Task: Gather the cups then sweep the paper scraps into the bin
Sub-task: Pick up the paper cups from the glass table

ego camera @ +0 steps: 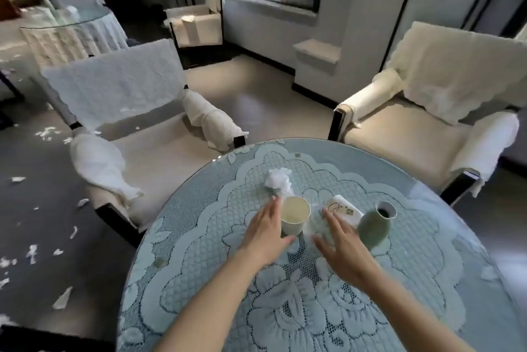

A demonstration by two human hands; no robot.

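Observation:
A white paper cup (295, 214) stands upright near the middle of the round glass-topped table (427, 280). My left hand (263, 233) lies right beside the cup's left wall with straight fingers, its thumb under the cup's base side. My right hand (339, 243) hovers open to the right of the cup, over a crumpled clear wrapper (316, 223). A crumpled white paper ball (278, 182) lies just behind the cup. A white tissue packet (343, 210) lies beyond my right hand. No bin is in view.
A green vase (375, 226) stands right of my right hand. Two covered armchairs stand beyond the table, one at left (128, 112) and one at right (427, 123). Several paper scraps (31, 254) litter the dark floor at left. Another round table (71, 26) stands far left.

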